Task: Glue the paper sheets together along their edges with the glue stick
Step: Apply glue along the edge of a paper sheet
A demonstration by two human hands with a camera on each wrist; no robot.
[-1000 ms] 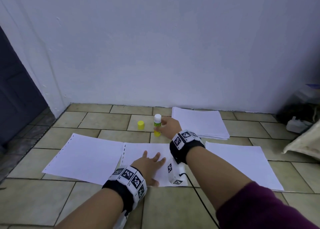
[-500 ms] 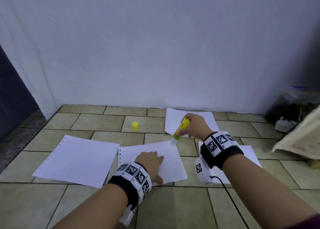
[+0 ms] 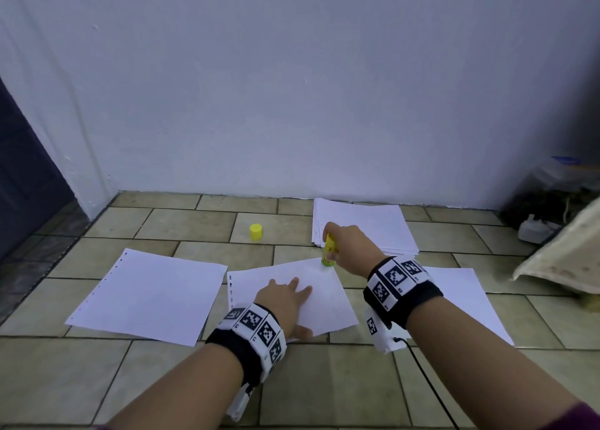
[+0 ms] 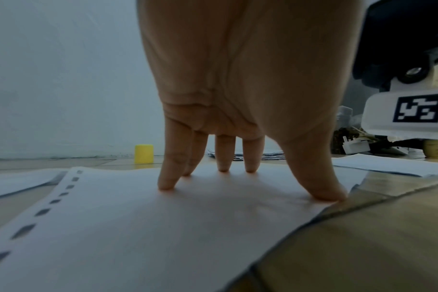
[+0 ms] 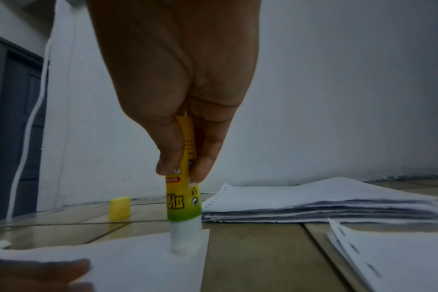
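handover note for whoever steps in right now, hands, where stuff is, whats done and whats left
Left hand: fingers spread, pressing the middle sheet flat on the floor.
Right hand: holds the glue stick upright, white tip down on that sheet's far right corner.
Yellow cap is off, standing on the tiles. Left sheet and right sheet lie on either side, apart from it; spare paper stack by the wall.
Done: stick uncapped, tip placed. Left: run glue along the edge, join the sheets, repeat.
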